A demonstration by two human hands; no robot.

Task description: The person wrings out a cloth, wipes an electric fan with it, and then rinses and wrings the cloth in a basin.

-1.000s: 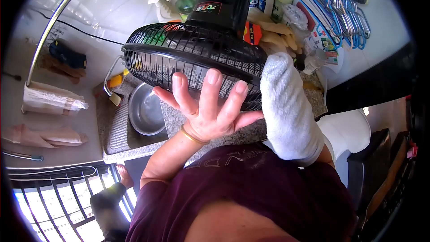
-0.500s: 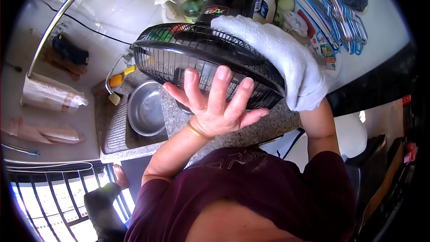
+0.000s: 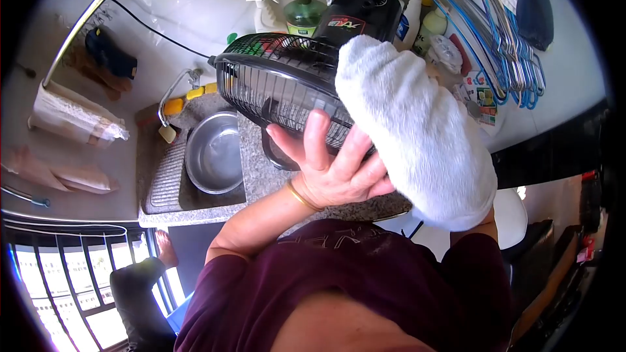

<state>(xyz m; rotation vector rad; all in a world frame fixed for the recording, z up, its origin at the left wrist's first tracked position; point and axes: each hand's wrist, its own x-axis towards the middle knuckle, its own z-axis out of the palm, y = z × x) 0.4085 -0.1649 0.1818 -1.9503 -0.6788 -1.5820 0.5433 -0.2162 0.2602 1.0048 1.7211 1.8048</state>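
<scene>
A black electric fan (image 3: 270, 81) leans on the counter, its round wire grille tilted toward me and its dark base (image 3: 365, 13) behind. My left hand (image 3: 336, 173), with a gold bangle at the wrist, spreads its fingers against the front of the grille. A white towelling cloth (image 3: 424, 143), shaped like a long sock, covers my right hand and most of its forearm. Its rounded end lies over the right side of the grille, hiding that part of the fan. The fingers inside the cloth are hidden.
To the left, a metal basin (image 3: 215, 153) sits in the stone sink under a tap (image 3: 171, 101). Behind the fan stand a spray bottle (image 3: 264, 13) and a green pump bottle (image 3: 303, 13). Many wire hangers (image 3: 505, 45) lie at the right. A towel bar (image 3: 91, 19) curves along the upper left.
The cloth-covered right hand has come nearer to me, from the top edge of the fan to its front right. My left hand stays at the grille.
</scene>
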